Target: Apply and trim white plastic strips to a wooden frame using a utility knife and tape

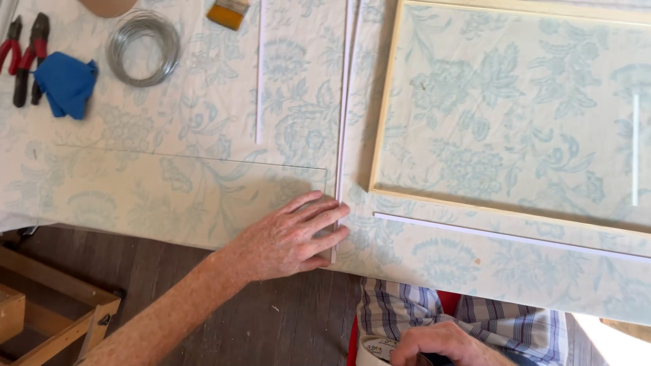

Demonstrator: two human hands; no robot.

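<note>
My left hand (291, 237) lies flat at the near table edge with its fingers stretched out. It rests on the corner of a clear sheet (169, 183), and the fingertips touch a long white strip (342, 122) running away across the table. My right hand (441, 342) is low at the bottom edge, over my lap. Its fingers are curled around a white tape roll (376, 349), which is only partly visible. A pale wooden frame (382, 115) lies to the right of the strip.
A floral cloth (298, 81) covers the table. At the far left lie red-handled pliers (27, 54), a blue rag (66, 83), a wire coil (144, 47) and a brush (228, 12). Another white strip (508, 237) lies below the frame. A wooden stand (61, 312) is on the floor.
</note>
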